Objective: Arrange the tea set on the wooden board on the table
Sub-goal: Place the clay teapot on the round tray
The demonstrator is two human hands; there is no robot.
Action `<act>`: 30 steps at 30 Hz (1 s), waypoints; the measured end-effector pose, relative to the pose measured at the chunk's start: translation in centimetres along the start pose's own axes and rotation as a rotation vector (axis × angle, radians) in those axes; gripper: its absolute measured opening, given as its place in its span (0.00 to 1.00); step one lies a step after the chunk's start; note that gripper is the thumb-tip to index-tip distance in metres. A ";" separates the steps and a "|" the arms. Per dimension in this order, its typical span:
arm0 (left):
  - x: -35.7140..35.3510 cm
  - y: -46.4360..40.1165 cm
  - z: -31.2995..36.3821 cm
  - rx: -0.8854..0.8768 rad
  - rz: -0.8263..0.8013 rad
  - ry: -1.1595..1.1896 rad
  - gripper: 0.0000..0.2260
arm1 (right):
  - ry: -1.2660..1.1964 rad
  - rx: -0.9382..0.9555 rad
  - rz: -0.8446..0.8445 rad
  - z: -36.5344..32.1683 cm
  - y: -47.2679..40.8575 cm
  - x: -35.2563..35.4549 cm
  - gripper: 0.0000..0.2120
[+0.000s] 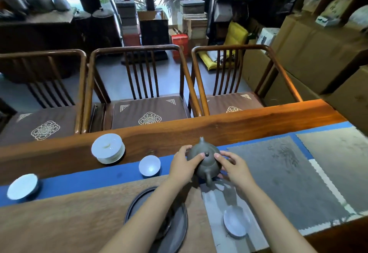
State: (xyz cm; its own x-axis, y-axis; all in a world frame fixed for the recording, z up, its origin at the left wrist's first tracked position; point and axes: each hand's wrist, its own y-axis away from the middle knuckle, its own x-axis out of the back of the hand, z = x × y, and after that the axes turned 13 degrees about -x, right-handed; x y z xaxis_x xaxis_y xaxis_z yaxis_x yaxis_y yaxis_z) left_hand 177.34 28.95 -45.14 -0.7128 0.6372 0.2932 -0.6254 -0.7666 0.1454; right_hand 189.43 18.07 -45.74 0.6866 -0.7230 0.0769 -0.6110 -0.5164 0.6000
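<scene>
A dark clay teapot [205, 164] sits over the blue runner at the table's middle, spout pointing away from me. My left hand [184, 166] grips its left side and my right hand [234, 168] its right side, fingertips near the lid knob. A white lidded gaiwan [108, 148] stands on the bare wood at the back left. One white cup [149, 166] rests on the blue runner left of the teapot, another [23, 187] at the far left. A white saucer-like cup [236, 222] lies near me on the right. A dark round tray [175, 230] sits under my left forearm.
The long wooden table [239, 127] carries a blue runner [89, 177], a tan mat [69, 223] and grey mats [278, 177]. Three wooden armchairs [147, 85] stand along the far edge. Cardboard boxes [318, 53] and shelves fill the right side.
</scene>
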 end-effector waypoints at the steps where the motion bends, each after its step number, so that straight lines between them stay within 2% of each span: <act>1: 1.5 0.8 0.3 -0.006 0.008 -0.012 0.24 | 0.001 -0.004 -0.020 -0.2 1.0 -1.2 0.07; 3: 4.3 2.3 0.7 0.005 0.024 -0.014 0.24 | 0.016 0.001 -0.048 -0.3 2.6 -3.4 0.05; 9: 10.4 7.1 -0.8 0.078 0.076 0.024 0.22 | 0.075 -0.034 -0.132 1.0 6.9 -9.3 0.10; 11: 11.4 8.7 -1.8 0.106 0.077 0.046 0.25 | 0.103 -0.046 -0.129 2.1 8.1 -10.3 0.11; 13: 11.8 10.1 -2.9 0.136 0.071 0.075 0.27 | 0.104 -0.057 -0.145 3.3 9.2 -10.9 0.11; 15: 11.8 11.1 -4.2 0.158 0.065 0.121 0.21 | 0.102 -0.087 -0.165 4.2 10.4 -11.2 0.09; 17: 11.5 12.0 -5.1 0.181 0.071 0.150 0.19 | 0.108 -0.110 -0.164 5.0 11.3 -11.1 0.11; 25: 10.6 13.4 -6.3 0.220 0.077 0.185 0.25 | 0.130 -0.157 -0.127 6.8 12.1 -10.8 0.19; 30: 10.3 13.2 -7.0 0.209 0.076 0.166 0.21 | 0.112 -0.160 -0.121 7.4 11.6 -10.8 0.20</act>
State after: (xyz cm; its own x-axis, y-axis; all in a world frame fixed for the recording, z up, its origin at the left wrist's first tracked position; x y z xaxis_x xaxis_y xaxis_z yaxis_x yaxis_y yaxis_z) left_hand 159.50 25.98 -46.78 -0.8082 0.5685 0.1539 -0.5016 -0.8014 0.3259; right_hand 172.06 16.48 -45.47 0.7961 -0.5999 0.0794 -0.4571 -0.5102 0.7285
